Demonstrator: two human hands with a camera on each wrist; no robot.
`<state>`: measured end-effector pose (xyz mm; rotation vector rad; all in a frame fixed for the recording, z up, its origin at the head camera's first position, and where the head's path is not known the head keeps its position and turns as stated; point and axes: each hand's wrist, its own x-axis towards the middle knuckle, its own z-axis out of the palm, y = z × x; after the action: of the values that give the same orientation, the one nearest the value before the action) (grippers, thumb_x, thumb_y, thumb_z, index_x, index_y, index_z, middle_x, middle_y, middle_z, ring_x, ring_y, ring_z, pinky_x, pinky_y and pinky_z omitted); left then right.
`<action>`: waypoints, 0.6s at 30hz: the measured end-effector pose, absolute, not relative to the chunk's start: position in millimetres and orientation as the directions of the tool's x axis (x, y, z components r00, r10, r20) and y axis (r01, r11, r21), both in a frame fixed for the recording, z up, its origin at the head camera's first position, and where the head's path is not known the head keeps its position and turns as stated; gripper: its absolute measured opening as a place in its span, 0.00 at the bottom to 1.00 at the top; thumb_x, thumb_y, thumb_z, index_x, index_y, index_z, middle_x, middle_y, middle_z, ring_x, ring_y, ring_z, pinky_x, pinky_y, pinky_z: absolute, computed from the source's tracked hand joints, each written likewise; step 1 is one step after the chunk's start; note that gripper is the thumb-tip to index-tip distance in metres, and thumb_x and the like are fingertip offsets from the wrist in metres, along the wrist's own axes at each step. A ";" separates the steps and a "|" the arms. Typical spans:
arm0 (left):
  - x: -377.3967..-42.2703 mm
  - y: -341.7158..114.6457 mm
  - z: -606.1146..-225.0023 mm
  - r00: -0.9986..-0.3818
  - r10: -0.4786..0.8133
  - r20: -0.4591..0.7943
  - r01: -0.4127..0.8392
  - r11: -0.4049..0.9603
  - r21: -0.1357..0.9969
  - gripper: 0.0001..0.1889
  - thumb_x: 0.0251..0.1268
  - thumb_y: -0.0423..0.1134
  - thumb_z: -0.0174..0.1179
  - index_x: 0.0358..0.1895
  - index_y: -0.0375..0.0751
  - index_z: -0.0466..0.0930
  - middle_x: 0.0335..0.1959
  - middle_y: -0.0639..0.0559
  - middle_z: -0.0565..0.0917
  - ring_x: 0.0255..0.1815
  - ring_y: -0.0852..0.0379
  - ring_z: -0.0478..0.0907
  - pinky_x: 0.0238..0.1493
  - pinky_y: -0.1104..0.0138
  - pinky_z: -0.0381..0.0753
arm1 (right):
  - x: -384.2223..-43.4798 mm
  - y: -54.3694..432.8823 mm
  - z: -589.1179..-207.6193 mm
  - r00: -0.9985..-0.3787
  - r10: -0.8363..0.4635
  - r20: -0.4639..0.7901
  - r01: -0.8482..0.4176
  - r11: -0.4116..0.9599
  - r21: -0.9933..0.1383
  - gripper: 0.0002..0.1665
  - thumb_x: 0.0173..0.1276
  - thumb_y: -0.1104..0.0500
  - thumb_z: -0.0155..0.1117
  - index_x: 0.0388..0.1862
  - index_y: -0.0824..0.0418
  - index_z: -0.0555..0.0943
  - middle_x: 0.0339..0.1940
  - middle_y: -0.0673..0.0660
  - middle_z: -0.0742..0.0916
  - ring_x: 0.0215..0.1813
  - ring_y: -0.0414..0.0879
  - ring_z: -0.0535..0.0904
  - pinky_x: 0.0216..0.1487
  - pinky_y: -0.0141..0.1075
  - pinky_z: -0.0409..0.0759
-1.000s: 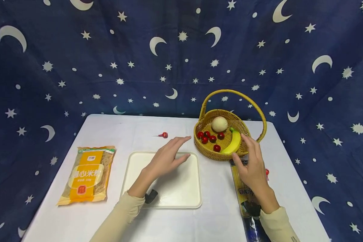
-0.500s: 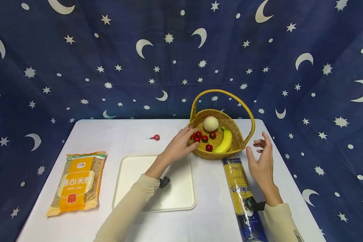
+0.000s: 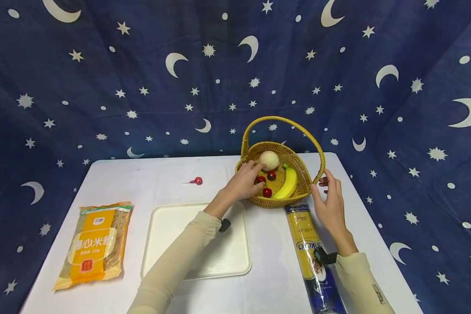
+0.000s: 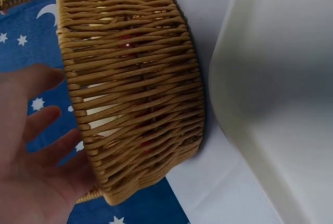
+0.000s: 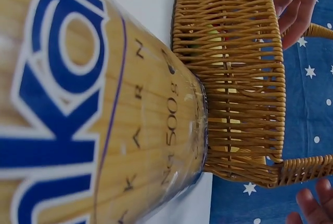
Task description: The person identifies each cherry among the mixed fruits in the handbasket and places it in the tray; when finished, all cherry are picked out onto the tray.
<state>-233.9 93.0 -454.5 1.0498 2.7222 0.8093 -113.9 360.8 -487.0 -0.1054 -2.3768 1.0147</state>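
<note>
A wicker basket (image 3: 281, 200) with an arched handle (image 3: 286, 118) stands at the back right of the table. Inside are a yellow banana (image 3: 287, 183), a pale round fruit (image 3: 269, 160) and red cherries (image 3: 267, 192), some hidden by my left hand (image 3: 244, 182). That hand reaches over the basket's left rim with its fingers spread; the left wrist view shows nothing gripped. My right hand (image 3: 331, 205) is at the basket's right side, fingers loosely bent beside the handle's base. In the right wrist view its fingertips (image 5: 310, 203) appear apart from the handle.
A white tray (image 3: 161, 235) lies front centre. A yellow noodle bag (image 3: 94, 246) is on the left, a red lollipop (image 3: 198, 180) behind the tray. A long spaghetti pack (image 3: 308, 244) lies in front of the basket, beneath my right forearm. A star-patterned cloth (image 3: 204, 100) hangs behind.
My left hand has moved right from above the tray to over the basket's left side. My right hand swung outward, then came in beside the handle's base. The head view has turned right.
</note>
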 end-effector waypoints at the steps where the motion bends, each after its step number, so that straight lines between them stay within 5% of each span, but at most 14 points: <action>1: -235.2 94.7 -454.9 -0.754 0.653 0.073 0.589 0.623 0.515 0.30 0.77 0.43 0.64 0.78 0.43 0.70 0.72 0.39 0.75 0.67 0.42 0.75 0.70 0.52 0.79 | -114.3 360.4 -487.2 -0.849 0.276 0.451 -0.135 0.712 -0.689 0.37 0.80 0.62 0.61 0.83 0.62 0.63 0.59 0.72 0.77 0.62 0.63 0.76 0.59 0.50 0.71; 11: -243.2 116.0 -465.0 -0.716 0.697 -0.038 0.543 0.591 0.596 0.28 0.73 0.39 0.68 0.73 0.41 0.75 0.73 0.39 0.75 0.71 0.44 0.78 0.72 0.50 0.79 | -116.6 359.0 -488.7 -0.856 0.269 0.441 -0.123 0.722 -0.680 0.36 0.80 0.60 0.61 0.83 0.62 0.63 0.60 0.71 0.76 0.62 0.62 0.76 0.60 0.45 0.71; 18: -243.5 128.0 -469.3 -0.687 0.716 -0.128 0.535 0.616 0.578 0.28 0.72 0.41 0.69 0.73 0.42 0.77 0.74 0.41 0.76 0.71 0.45 0.77 0.72 0.52 0.79 | -117.2 361.5 -490.5 -0.849 0.269 0.455 -0.132 0.725 -0.676 0.36 0.80 0.62 0.62 0.82 0.64 0.63 0.59 0.72 0.76 0.62 0.64 0.76 0.60 0.53 0.72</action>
<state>-243.5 128.0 -469.3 1.0041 2.4971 0.7280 -117.2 361.5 -490.5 -0.1034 -2.3906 0.9931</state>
